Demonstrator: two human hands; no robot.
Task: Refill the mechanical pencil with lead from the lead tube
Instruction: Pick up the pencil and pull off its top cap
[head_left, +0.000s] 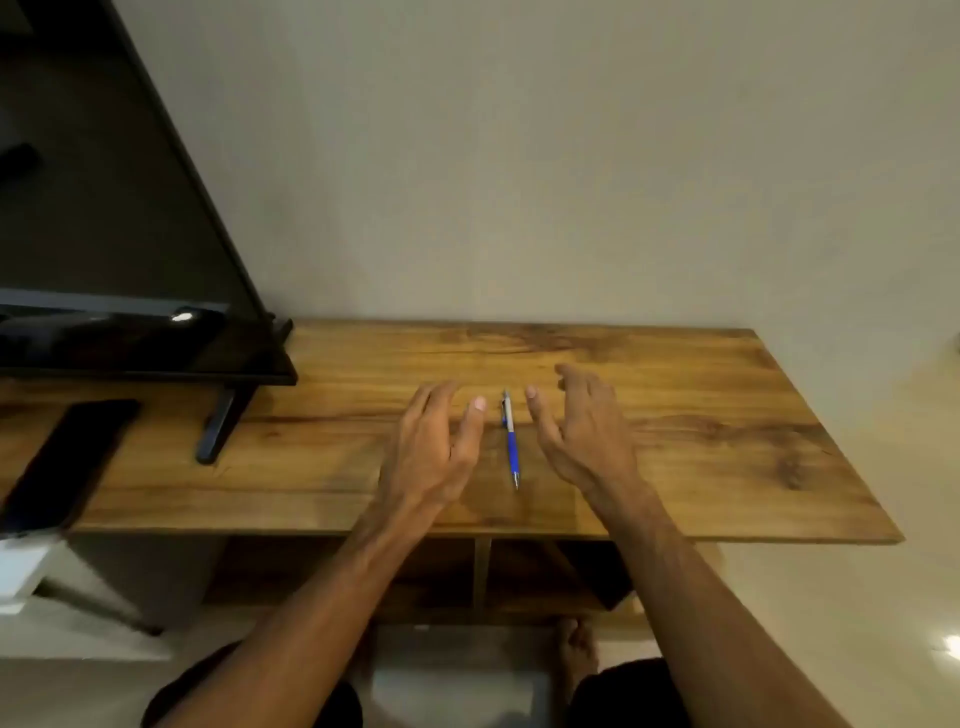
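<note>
The pencil lies flat on the table, long axis running away, tip toward the person. The left hand hovers just left of the pencil and the right hand just right, fingers loosely spread, holding nothing. Neither looks clearly nearer.

Smooth brown wood-grain table top with a soft sheen; mechanical pencil of blue and silvery plastic look, tip shiny; glossy black television screen on matt dark stand; matt painted wall; glossy pale floor.
</note>
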